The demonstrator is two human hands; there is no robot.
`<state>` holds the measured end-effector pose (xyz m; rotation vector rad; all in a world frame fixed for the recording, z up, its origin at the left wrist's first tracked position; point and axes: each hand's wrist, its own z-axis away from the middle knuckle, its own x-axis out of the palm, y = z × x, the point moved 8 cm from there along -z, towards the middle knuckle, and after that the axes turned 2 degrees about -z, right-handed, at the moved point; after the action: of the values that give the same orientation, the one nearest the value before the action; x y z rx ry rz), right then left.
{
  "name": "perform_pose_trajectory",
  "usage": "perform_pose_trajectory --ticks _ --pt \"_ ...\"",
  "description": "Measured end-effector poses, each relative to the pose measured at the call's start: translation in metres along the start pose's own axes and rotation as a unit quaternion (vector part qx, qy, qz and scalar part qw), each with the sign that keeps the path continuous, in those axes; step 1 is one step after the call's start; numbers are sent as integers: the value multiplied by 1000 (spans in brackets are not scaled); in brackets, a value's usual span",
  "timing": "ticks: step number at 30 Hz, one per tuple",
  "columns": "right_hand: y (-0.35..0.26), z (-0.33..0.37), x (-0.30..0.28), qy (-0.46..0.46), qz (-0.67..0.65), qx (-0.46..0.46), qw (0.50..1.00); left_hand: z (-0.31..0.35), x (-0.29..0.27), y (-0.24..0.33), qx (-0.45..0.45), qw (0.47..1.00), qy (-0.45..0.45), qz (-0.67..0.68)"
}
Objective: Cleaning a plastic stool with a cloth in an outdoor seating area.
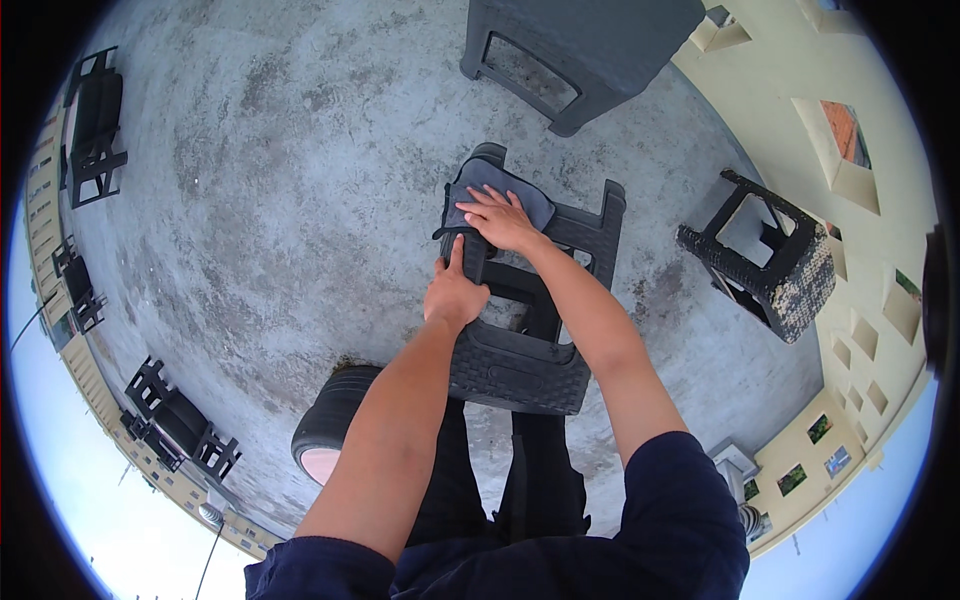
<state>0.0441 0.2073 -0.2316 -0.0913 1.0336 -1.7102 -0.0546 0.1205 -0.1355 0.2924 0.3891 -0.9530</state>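
Stool point(515, 375) of dark grey moulded plastic: located at the centre of the frame, tipped over, woven-pattern panel toward the lower edge, legs pointing toward the upper edge. From my remote station I read the setup as follows.

Right hand point(503, 222): laid palm-down, fingers spread, on a grey cloth point(530, 200) with dark edging. The cloth is draped over the stool leg left of centre, part of it bunched beside the fingers. Left hand point(455, 296): set on the same leg just below the cloth, forefinger extended along the plastic. I cannot tell whether its remaining fingers close around the leg; they are hidden from my view.

Step in hand, by my judgement: wiping the leg, right hand working the cloth, left hand steadying the frame. The next move seems to call for even pressure along the leg, with the left hand as brace; then I would regrip to reach the leg at right of centre, which the cloth does not cover.

Clearances: a tyre point(325, 415) sits at lower left of centre, near the left forearm. A larger grey stool point(640, 50) stands at the upper edge; a worn black stool point(805, 295) is at the right.
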Motion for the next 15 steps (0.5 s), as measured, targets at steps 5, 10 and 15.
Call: perform_pose_trajectory --ticks 5,10,15 --pt "79 59 -22 80 33 112 990 1 -3 2 0 1000 -6 11" --pt "161 130 -39 103 38 199 974 2 -1 6 -3 1000 -14 6" --pt "174 140 -47 98 7 232 968 0 -2 7 -7 1000 -16 4"
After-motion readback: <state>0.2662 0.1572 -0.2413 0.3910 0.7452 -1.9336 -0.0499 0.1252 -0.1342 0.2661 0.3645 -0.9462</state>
